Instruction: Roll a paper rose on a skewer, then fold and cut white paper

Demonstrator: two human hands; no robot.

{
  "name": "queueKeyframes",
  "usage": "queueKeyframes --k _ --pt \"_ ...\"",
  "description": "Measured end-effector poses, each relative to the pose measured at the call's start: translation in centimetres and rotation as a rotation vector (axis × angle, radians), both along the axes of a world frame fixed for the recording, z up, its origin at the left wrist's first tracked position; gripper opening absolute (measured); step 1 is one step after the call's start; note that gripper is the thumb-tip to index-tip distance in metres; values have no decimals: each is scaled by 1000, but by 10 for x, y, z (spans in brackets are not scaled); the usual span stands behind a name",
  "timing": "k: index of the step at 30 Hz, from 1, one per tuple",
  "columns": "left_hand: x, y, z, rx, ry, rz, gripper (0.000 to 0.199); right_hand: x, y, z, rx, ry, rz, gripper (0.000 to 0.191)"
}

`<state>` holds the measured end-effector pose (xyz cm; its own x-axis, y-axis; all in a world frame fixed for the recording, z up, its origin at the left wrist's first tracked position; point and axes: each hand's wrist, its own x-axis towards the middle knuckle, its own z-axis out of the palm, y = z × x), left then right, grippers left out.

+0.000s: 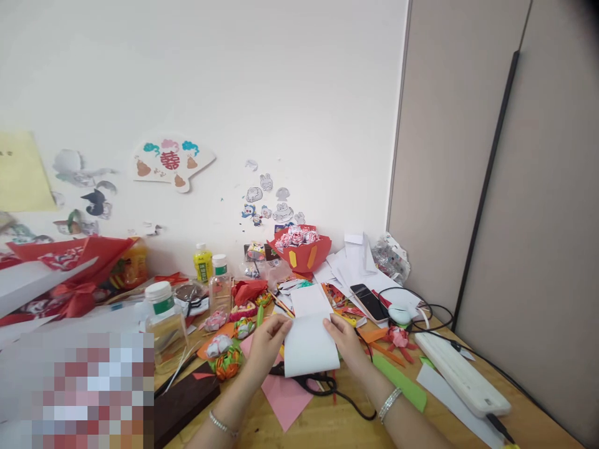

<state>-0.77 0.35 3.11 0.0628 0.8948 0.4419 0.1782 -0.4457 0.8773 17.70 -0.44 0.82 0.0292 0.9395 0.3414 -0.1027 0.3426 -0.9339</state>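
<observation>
A sheet of white paper is held up in the middle, its lower part curving toward me. My left hand pinches its upper left edge between thumb and fingers. On the upper right edge, my right hand grips it the same way. Another white piece shows just behind and above the held sheet. Beneath it lie a pink paper and black-handled scissors, partly covered.
A phone, a white power strip with cables and green paper lie to the right. Clear jars, folded paper balls and a dark box stand left. A red bouquet is near the wall.
</observation>
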Motion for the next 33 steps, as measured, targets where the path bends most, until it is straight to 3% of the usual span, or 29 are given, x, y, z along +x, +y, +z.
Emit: queueKeyframes --k 5,12,20,26,33 --pt "2 1 -4 10 26 -46 36 4 -1 5 0 38 -5 36" --pt "3 3 -6 -27 -28 -52 38 6 3 0 31 2 -39 34" --pt "7 6 -8 -299 -115 -146 43 6 6 -4 93 -96 -124 30" --pt "6 9 -13 -166 -44 -100 34 5 2 -2 136 -203 -105 26" --pt "5 12 -14 -130 -19 -55 29 4 4 -5 94 -129 -31 30"
